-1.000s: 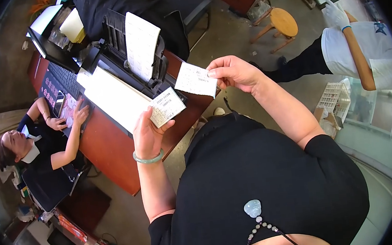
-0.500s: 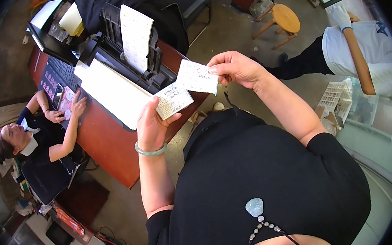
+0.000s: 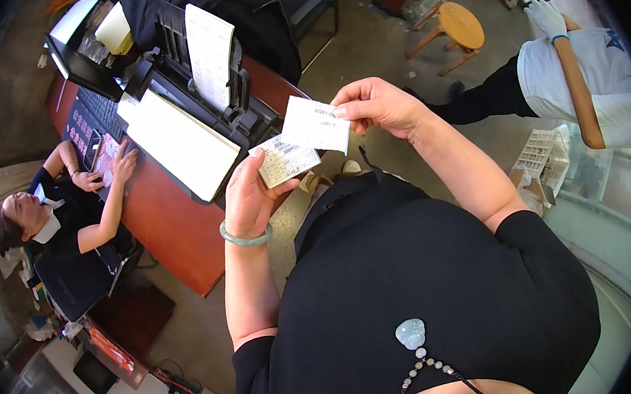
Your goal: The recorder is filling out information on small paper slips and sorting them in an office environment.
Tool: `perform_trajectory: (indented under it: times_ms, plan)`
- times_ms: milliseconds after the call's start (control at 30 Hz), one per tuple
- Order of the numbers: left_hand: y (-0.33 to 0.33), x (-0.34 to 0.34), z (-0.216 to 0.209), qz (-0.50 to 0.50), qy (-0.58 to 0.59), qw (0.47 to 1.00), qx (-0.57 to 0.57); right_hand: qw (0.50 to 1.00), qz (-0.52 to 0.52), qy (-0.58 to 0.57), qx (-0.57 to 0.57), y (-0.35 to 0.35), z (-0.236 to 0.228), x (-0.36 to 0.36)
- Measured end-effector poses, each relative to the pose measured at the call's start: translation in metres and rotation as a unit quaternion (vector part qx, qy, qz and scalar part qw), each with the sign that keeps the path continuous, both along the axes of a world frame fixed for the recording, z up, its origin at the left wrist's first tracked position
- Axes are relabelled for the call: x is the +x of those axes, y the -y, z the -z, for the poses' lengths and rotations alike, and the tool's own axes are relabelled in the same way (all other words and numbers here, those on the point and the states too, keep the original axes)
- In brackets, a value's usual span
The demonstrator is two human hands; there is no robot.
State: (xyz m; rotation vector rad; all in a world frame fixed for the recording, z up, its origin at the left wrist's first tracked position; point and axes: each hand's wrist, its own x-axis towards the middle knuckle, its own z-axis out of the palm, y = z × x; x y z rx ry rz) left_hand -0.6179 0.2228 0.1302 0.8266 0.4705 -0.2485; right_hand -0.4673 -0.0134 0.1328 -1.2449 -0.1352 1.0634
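My left hand (image 3: 248, 196), with a pale green bangle (image 3: 246, 236) at its wrist, is closed on a small stack of printed paper labels (image 3: 286, 163). Between the thumb and fingers of my right hand (image 3: 374, 109) is a single printed label (image 3: 315, 125), held by its right edge. This label's lower left part overlaps the top of the stack in the view. Both hands are raised past the desk's near right edge. Beyond them stands a black printer (image 3: 241, 117) with a printed paper sheet (image 3: 211, 55) upright in its feed and blank white paper (image 3: 181, 145) in front.
At the left of the reddish desk (image 3: 175, 241) a seated person (image 3: 51, 215) rests both hands near a phone (image 3: 92, 151) and keyboard (image 3: 100, 110). Another person in a white shirt (image 3: 578, 88) and glove stands at right. A wooden stool (image 3: 458, 25) stands far right of centre.
My left hand and its label stack have shifted slightly right. The right-hand label has tilted a little and moved slightly left. The gloved hand at right has moved slightly.
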Motion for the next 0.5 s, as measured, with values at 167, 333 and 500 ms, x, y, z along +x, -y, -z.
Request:
perform_trajectory:
  times_ms: [167,333,500]
  plan:
    - [0.009,-0.003,-0.001,-0.001,-0.002,1.0,-0.003,1.0,-0.015,0.023,0.004,0.005,-0.002,0.0]
    - [0.022,0.001,-0.003,0.02,0.005,1.0,0.001,0.995,-0.053,0.082,0.028,0.003,-0.022,0.004]
    - [0.038,0.002,-0.009,0.012,0.027,0.999,0.014,0.985,-0.057,0.147,0.065,0.003,-0.04,0.016]
